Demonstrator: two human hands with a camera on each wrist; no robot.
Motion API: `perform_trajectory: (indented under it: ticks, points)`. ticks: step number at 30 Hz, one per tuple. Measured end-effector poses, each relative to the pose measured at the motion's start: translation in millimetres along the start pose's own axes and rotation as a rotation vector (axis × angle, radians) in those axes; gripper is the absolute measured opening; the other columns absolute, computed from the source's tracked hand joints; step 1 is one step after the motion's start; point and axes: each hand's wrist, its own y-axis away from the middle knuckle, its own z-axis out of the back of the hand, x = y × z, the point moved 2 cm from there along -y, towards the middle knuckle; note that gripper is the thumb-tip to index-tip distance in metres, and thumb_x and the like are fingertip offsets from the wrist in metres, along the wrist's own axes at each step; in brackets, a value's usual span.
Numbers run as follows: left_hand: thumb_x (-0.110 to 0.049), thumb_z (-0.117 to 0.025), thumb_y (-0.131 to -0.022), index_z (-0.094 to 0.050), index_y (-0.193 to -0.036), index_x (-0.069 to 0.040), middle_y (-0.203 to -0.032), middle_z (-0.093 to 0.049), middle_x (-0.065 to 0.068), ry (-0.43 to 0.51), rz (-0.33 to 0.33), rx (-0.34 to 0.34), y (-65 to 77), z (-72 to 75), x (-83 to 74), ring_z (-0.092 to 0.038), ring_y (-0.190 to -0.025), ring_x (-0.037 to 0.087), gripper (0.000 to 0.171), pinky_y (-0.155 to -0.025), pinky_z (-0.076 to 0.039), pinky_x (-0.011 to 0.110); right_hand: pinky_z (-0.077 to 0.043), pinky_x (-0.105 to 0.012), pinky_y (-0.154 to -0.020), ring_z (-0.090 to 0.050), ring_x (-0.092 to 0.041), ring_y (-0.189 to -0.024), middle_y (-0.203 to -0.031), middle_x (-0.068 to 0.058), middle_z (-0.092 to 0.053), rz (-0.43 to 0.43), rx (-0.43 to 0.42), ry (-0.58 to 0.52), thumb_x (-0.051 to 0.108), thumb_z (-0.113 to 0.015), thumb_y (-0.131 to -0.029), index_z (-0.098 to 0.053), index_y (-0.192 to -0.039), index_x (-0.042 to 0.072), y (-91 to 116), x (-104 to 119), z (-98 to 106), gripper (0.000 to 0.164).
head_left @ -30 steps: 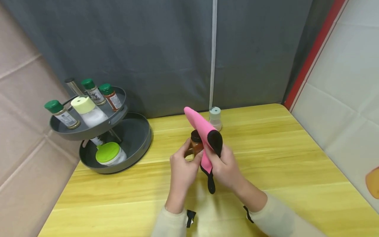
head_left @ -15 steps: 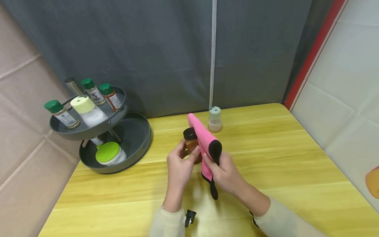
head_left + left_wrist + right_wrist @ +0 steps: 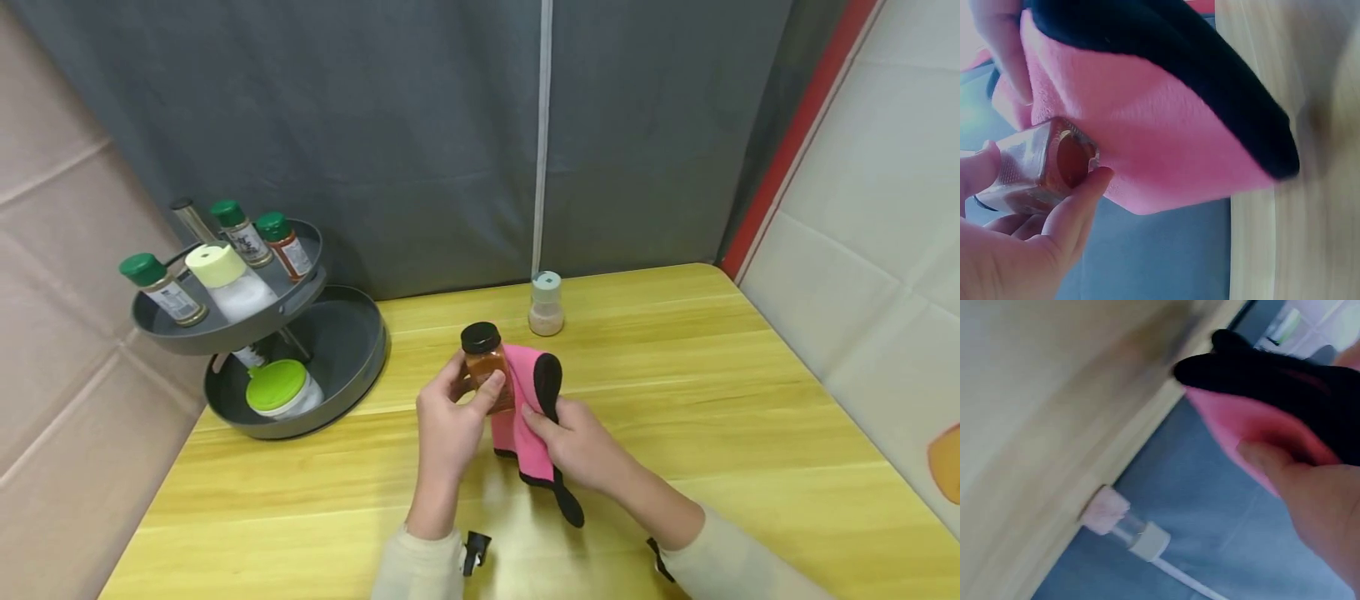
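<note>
In the head view my left hand [image 3: 448,417] grips a small squarish spice jar [image 3: 487,362] with a black lid and reddish-brown contents, held up above the table. Its clear bottom faces the left wrist camera, where the jar [image 3: 1041,164] lies between thumb and fingers. My right hand [image 3: 588,442] pinches a pink cloth [image 3: 528,417] with black edging and a black hanging loop, just right of the jar. The cloth [image 3: 1141,125] overlaps the jar's side in the left wrist view. Some of the right fingers are hidden behind the cloth.
A two-tier grey rack [image 3: 360,367] at the left carries green-capped spice bottles, a yellow-capped shaker [image 3: 228,282] and a green-lidded tub [image 3: 281,387]. A pale-capped shaker [image 3: 546,304] stands at the back of the wooden table [image 3: 750,400], before a grey curtain [image 3: 420,150].
The cloth has dropped and come off the jar's upper side, so more of the jar shows. My left hand has shifted slightly left with the jar; my right hand has moved slightly right.
</note>
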Motion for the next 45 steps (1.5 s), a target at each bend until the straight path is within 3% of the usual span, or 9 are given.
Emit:
perform_trajectory:
  ticks: [3,9,12,17,21,27,36,38,45]
  points:
    - [-0.02,-0.082,-0.087,-0.068,-0.131,-0.01,-0.115,-0.074,0.007,-0.023,-0.023,0.031,0.4,-2.8,0.4,-0.071,-0.1,0.027,0.047,-0.085,-0.059,0.044,-0.052,-0.033,-0.062,-0.063,-0.021,-0.066,-0.076,-0.012,-0.063,-0.046,-0.04,-0.047,0.024,-0.052,-0.106,-0.061,-0.102,-0.002,-1,10,2,0.028]
    - [-0.021,-0.083,-0.086,-0.07,-0.128,-0.015,-0.113,-0.074,0.003,-0.073,-0.051,0.043,2.9,-4.8,1.2,-0.071,-0.099,0.026,0.045,-0.09,-0.056,0.048,-0.058,-0.039,-0.075,-0.069,-0.031,-0.083,-0.1,-0.021,-0.069,0.001,-0.098,-0.169,0.021,-0.048,-0.107,-0.059,-0.123,-0.005,-2,33,5,0.033]
    - [-0.024,-0.083,-0.086,-0.071,-0.126,-0.016,-0.112,-0.074,0.002,-0.093,-0.076,0.043,3.8,-4.7,1.0,-0.072,-0.099,0.025,0.043,-0.091,-0.055,0.051,-0.058,-0.037,-0.075,-0.068,-0.03,-0.083,-0.101,-0.02,-0.067,0.034,-0.138,-0.198,0.019,-0.047,-0.108,-0.058,-0.125,-0.005,-2,41,7,0.032]
    - [-0.025,-0.084,-0.084,-0.073,-0.124,-0.018,-0.109,-0.075,-0.002,-0.114,-0.073,0.041,4.8,-6.2,4.4,-0.072,-0.097,0.022,0.042,-0.088,-0.056,0.051,-0.05,-0.03,-0.068,-0.059,-0.026,-0.077,-0.092,-0.017,-0.06,0.13,-0.262,-0.177,0.022,-0.049,-0.107,-0.059,-0.125,0.002,2,48,9,0.028]
    - [-0.026,-0.085,-0.084,-0.074,-0.121,-0.02,-0.105,-0.075,-0.004,-0.106,-0.059,0.04,4.3,-8.7,7.7,-0.072,-0.096,0.02,0.039,-0.084,-0.058,0.046,-0.051,-0.032,-0.068,-0.059,-0.025,-0.078,-0.096,-0.014,-0.063,0.186,-0.29,-0.1,0.018,-0.056,-0.104,-0.059,-0.127,0.003,3,46,6,0.027]
    - [-0.023,-0.085,-0.084,-0.073,-0.124,-0.019,-0.107,-0.075,0.0,-0.044,-0.037,0.036,0.2,-9.8,3.9,-0.071,-0.096,0.023,0.041,-0.076,-0.061,0.037,-0.054,-0.032,-0.065,-0.062,-0.02,-0.072,-0.089,-0.012,-0.065,0.103,-0.278,0.003,0.008,-0.062,-0.099,-0.065,-0.112,-0.001,4,33,-3,0.016]
    - [-0.024,-0.084,-0.085,-0.07,-0.129,-0.013,-0.114,-0.074,0.005,-0.053,-0.046,0.007,-4.7,-3.7,-3.8,-0.071,-0.1,0.026,0.047,-0.083,-0.059,0.046,-0.049,-0.03,-0.055,-0.06,-0.016,-0.06,-0.071,-0.006,-0.063,-0.084,-0.14,0.068,0.011,-0.06,-0.098,-0.064,-0.09,0.001,2,15,-4,0.014]
    - [-0.023,-0.084,-0.085,-0.069,-0.13,-0.014,-0.115,-0.074,0.005,-0.051,-0.037,0.017,-5.0,-3.9,-3.9,-0.071,-0.101,0.026,0.048,-0.084,-0.059,0.045,-0.049,-0.031,-0.055,-0.058,-0.016,-0.059,-0.068,-0.006,-0.059,-0.125,-0.124,0.071,0.011,-0.059,-0.098,-0.063,-0.089,0.001,0,13,-2,0.014]
    - [-0.022,-0.084,-0.085,-0.072,-0.125,-0.018,-0.113,-0.074,0.001,-0.065,-0.024,0.077,-4.9,-9.5,-0.8,-0.071,-0.1,0.024,0.041,-0.083,-0.059,0.045,-0.056,-0.035,-0.067,-0.07,-0.023,-0.072,-0.086,-0.015,-0.072,-0.131,-0.165,-0.025,0.017,-0.055,-0.102,-0.065,-0.106,-0.003,-9,27,12,0.022]
